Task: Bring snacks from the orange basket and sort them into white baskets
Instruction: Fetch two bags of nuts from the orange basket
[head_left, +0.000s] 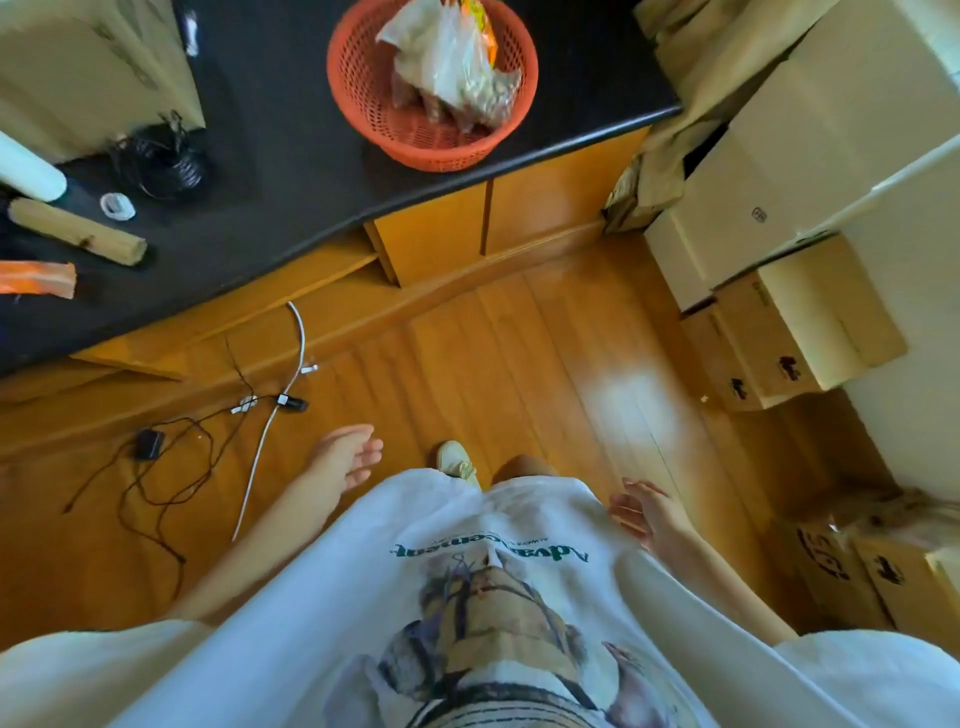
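The orange basket (363, 83) stands near the front edge of a black countertop (280, 156). Clear bags of snacks (452, 73) lie piled inside it, with an orange packet behind them. My left hand (345, 457) hangs low by my side with relaxed fingers and holds nothing. My right hand (647, 512) hangs at my other side, fingers loose and empty. Both hands are far below and in front of the basket. No white basket is in view.
Cardboard boxes (779, 208) are stacked along the right wall and floor. Cables and a charger (150, 444) lie on the wooden floor at left. A coiled black cable (166, 161), a tape roll (117, 206) and a bamboo roll (78, 231) sit on the counter's left.
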